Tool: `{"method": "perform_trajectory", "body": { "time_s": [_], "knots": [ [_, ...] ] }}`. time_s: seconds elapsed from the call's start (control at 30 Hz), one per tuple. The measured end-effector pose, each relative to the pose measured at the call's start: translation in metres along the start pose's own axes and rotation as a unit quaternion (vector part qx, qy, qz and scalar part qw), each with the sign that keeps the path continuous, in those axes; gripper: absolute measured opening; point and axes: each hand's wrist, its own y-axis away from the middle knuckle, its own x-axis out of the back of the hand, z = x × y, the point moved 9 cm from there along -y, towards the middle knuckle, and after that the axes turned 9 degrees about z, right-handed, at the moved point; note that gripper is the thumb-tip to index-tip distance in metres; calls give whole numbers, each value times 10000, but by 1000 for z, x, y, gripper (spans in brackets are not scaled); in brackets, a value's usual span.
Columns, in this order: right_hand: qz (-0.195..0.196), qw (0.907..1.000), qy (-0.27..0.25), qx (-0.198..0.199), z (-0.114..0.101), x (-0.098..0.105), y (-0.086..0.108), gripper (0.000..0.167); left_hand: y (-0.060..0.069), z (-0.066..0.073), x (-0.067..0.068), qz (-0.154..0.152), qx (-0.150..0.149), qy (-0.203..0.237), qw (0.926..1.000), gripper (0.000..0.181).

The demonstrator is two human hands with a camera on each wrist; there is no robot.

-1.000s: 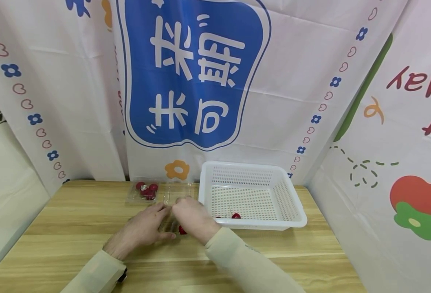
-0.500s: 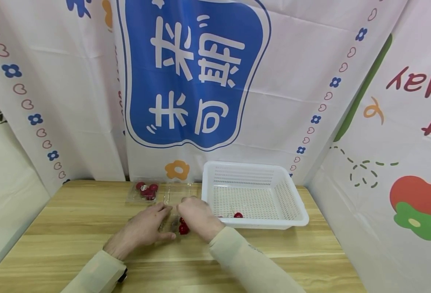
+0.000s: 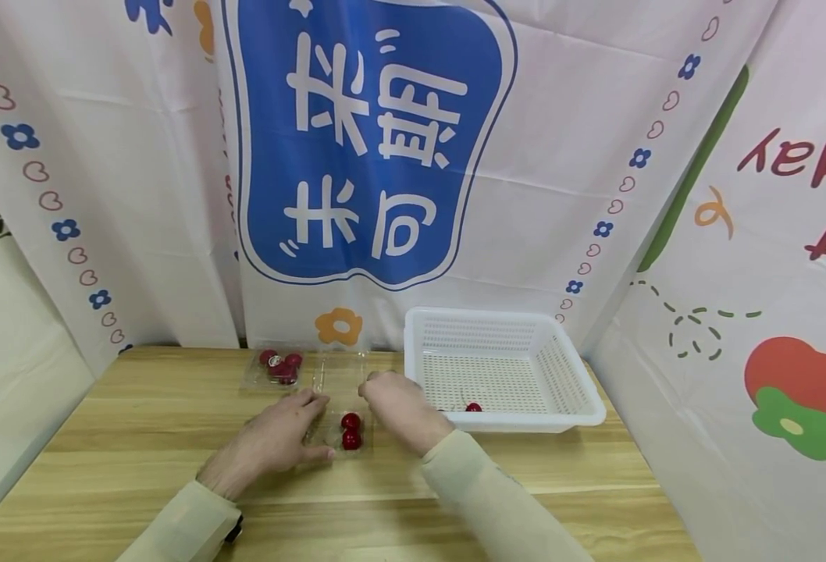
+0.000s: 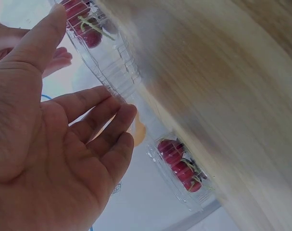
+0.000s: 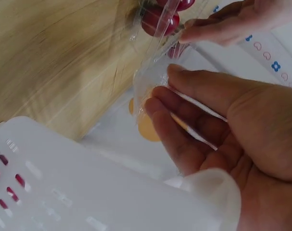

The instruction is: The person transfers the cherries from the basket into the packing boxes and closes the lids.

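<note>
Fingers of the right hand, loosely bent with nothing visibly held, have drawn right, uncovering two glossy red cherries that now appear settled inside the clear plastic box on the wooden bench; the white perforated plastic basket has shifted right too; the left hand, relaxed and gripping nothing, lies at the box's left side.

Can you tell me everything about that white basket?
The white basket is rectangular, looks like plastic, and has slotted walls and a holey bottom. It stands upright, open-topped, on the right side of the wooden table. Red cherries lie inside by the front wall, one with a thin stem. The right hand is close by; I can't tell whether it touches.
</note>
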Motion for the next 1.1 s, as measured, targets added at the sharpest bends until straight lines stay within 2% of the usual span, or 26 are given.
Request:
{"method": "perform_trajectory", "body": {
  "time_s": [0.17, 0.4, 0.67, 0.9, 1.1],
  "knots": [
    [168, 9984, -516, 154, 4, 15, 5, 27, 0, 0, 0, 22, -45, 18, 10000, 99],
    [510, 9964, -554, 378, 14, 38, 14, 25, 1, 0, 1, 81, -89, 12, 9999, 99],
    [561, 9947, -848, 134, 37, 51, 22, 30, 2, 1, 1, 105, -82, -33, 9999, 100],
    [822, 9899, -1156, 78, 58, 60, 32, 25, 0, 1, 2, 99, -97, -120, 9998, 101],
    [775, 9886, -1278, -167, 77, 61, 39, 25, -1, 1, 2, 89, -148, -125, 9998, 101]
  ]
}}
